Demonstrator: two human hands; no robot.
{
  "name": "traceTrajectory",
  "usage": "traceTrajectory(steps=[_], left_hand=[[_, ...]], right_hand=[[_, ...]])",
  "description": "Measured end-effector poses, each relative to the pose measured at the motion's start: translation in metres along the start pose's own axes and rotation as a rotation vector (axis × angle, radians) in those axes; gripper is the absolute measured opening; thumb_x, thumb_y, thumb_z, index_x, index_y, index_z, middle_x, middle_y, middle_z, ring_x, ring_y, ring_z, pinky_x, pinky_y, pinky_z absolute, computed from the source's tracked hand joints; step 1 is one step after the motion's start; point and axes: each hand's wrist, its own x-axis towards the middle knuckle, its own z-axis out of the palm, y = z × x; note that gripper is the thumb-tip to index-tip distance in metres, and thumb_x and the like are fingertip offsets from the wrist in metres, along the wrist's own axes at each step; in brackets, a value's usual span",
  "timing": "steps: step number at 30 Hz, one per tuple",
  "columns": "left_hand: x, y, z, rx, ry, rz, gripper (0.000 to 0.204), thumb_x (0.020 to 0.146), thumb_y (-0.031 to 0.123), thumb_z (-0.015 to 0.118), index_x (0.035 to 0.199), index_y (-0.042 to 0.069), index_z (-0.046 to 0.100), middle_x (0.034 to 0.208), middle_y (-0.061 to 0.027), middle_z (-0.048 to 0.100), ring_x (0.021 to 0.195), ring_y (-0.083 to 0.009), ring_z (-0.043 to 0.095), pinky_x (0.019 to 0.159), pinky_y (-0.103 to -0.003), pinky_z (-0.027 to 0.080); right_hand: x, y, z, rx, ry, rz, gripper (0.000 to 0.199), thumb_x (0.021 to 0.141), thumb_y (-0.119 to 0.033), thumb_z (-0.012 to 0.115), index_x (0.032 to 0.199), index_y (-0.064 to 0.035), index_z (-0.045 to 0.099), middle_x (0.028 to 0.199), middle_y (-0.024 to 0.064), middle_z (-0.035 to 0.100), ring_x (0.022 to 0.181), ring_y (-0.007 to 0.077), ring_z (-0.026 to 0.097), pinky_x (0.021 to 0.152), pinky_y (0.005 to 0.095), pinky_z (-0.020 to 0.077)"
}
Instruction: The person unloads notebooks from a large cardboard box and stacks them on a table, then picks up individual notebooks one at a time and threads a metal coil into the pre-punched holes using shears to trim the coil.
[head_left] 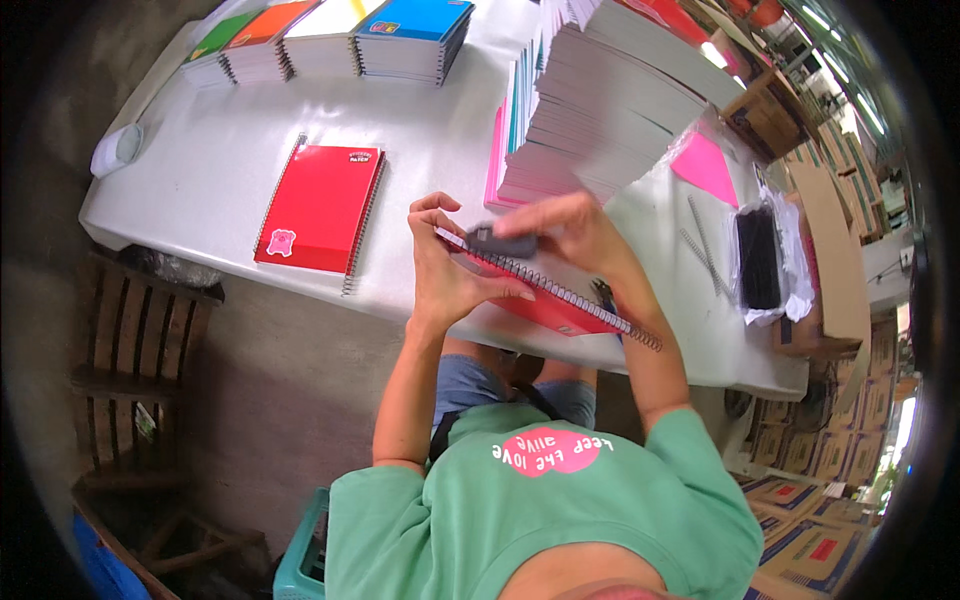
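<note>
My left hand grips a red spiral notebook near one end, thumb over its red cover and fingers behind. The notebook is tilted on edge, coil side up, above the table's front edge. Surplus coil sticks out past its right end. My right hand, smeared by motion, is closed on a dark grey hand tool lying against the coil near my left fingers; its exact kind is not plain. To the left, another red notebook lies flat on the table, with a pink sticker and coil ends projecting.
Stacks of green, orange, white and blue notebooks stand at the far left. A tall stack of pages rises just beyond my right hand. Loose coils and a box of black coils are at right. A small white cup sits at the left edge.
</note>
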Motion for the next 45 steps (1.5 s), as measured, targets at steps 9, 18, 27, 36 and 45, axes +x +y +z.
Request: traceTrajectory(steps=[9,18,27,36,45], left_hand=[[0.002,0.0,-0.002,0.061,-0.074,0.077,0.098,0.031,0.041,0.093,0.095,0.007,0.028,0.104,-0.0095,0.037,0.091,-0.0166,0.045,0.072,-0.028,0.043],[-0.009,-0.002,-0.017,-0.383,0.043,-0.063,0.015,0.078,0.006,0.071,0.084,-0.002,0.061,0.084,-0.0054,0.055,0.07,-0.0088,0.052,0.059,-0.021,0.044],[-0.034,0.038,-0.013,0.012,0.215,0.23,0.026,0.071,0.001,0.075,0.096,0.002,0.067,0.083,-0.0063,0.06,0.072,-0.0128,0.055,0.062,-0.023,0.045],[-0.045,0.042,-0.011,0.233,0.255,0.386,0.037,0.063,-0.002,0.075,0.099,0.006,0.07,0.075,-0.0027,0.062,0.068,-0.0136,0.051,0.06,-0.025,0.042],[-0.049,0.041,-0.004,0.291,0.286,0.511,0.041,0.057,-0.008,0.071,0.095,0.007,0.071,0.075,-0.0017,0.062,0.067,-0.0167,0.051,0.06,-0.027,0.043]], right_hand=[[-0.001,0.003,-0.007,-0.297,0.055,0.213,0.04,0.067,0.01,0.048,0.097,-0.0052,0.069,0.094,0.0136,0.068,0.081,0.0261,0.066,0.075,0.0297,0.0511],[-0.162,0.05,-0.022,-1.051,0.444,0.906,0.054,0.082,-0.022,0.059,0.133,-0.0163,0.043,0.138,0.0096,0.039,0.125,0.0287,0.04,0.099,0.0582,0.0281],[-0.194,0.028,0.061,-0.784,0.608,0.582,0.043,0.085,-0.025,0.06,0.126,-0.0174,0.053,0.115,0.0113,0.052,0.107,0.0315,0.047,0.092,0.0477,0.0348],[-0.081,-0.1,0.072,-0.714,0.477,0.031,0.039,0.079,-0.026,0.066,0.118,-0.0244,0.061,0.112,0.0066,0.052,0.101,0.0265,0.051,0.087,0.047,0.0369],[-0.091,-0.11,0.071,-0.214,0.308,0.313,0.037,0.087,-0.027,0.06,0.123,-0.0184,0.056,0.107,0.0045,0.055,0.099,0.0215,0.052,0.085,0.0402,0.0414]])
